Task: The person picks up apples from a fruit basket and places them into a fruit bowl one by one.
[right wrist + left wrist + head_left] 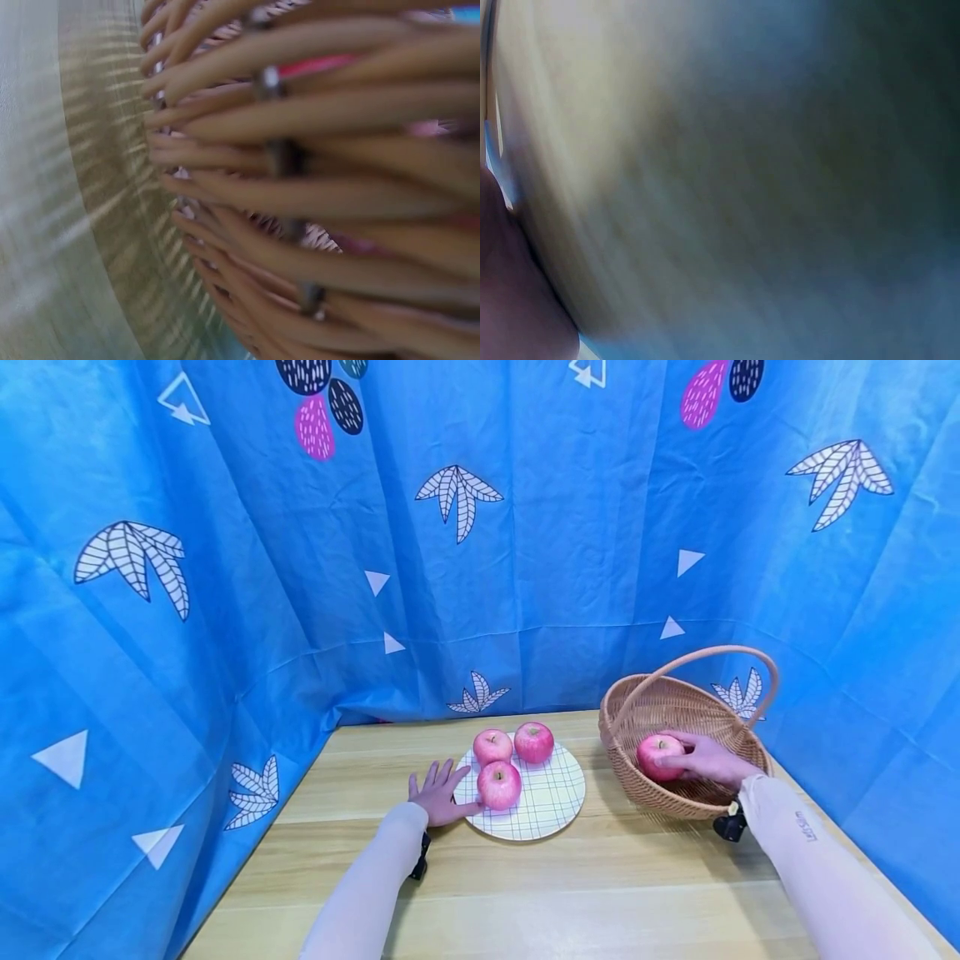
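My right hand [712, 762] reaches over the rim of a wicker basket [637, 787] and grips a red apple [656, 755] inside it. The left hand [438, 797] lies with fingers spread at the left edge of a round white checked plate [561, 795]. On that plate sit three apples: a front one [498, 785] near my left thumb, a back-left one [492, 747] and a back-right one [534, 742]. Close-up basket weave [337, 112] fills much of the right wrist view, hiding the hand; red shows through its gaps. The left wrist view is mostly blur.
The basket's tall arched handle [720, 650] rises above my right hand. Both things stand on a light wooden table [525, 902]. A blue patterned curtain [510, 610] hangs behind the table and along its sides.
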`<action>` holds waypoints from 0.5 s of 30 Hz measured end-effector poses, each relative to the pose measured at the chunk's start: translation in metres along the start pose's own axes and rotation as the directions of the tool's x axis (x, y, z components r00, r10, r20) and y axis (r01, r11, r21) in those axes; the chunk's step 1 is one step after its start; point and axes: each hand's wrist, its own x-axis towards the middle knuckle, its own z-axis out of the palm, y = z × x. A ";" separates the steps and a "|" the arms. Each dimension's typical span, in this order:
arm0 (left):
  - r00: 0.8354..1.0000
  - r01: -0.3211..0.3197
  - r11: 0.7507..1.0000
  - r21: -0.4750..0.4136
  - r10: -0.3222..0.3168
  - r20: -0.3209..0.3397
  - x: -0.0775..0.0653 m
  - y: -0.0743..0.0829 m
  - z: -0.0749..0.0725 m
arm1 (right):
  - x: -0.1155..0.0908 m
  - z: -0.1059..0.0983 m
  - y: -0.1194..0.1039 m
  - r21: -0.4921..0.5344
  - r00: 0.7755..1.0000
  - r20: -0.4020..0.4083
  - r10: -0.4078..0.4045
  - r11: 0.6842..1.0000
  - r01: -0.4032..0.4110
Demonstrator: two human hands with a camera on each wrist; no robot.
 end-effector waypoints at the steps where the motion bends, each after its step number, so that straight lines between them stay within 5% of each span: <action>1: 1.000 0.000 1.000 0.001 0.000 0.001 0.000 0.000 0.000 | 0.000 -0.001 -0.001 -0.017 1.000 -0.010 0.006 1.000 -0.006; 10: 1.000 -0.018 1.000 0.000 0.018 -0.001 -0.003 0.001 0.000 | -0.002 -0.005 -0.014 -0.213 0.994 -0.044 -0.096 0.973 0.084; 15: 1.000 0.000 1.000 -0.006 0.000 0.008 -0.002 0.000 0.000 | -0.004 -0.008 -0.019 -0.231 0.991 -0.052 -0.127 0.967 0.112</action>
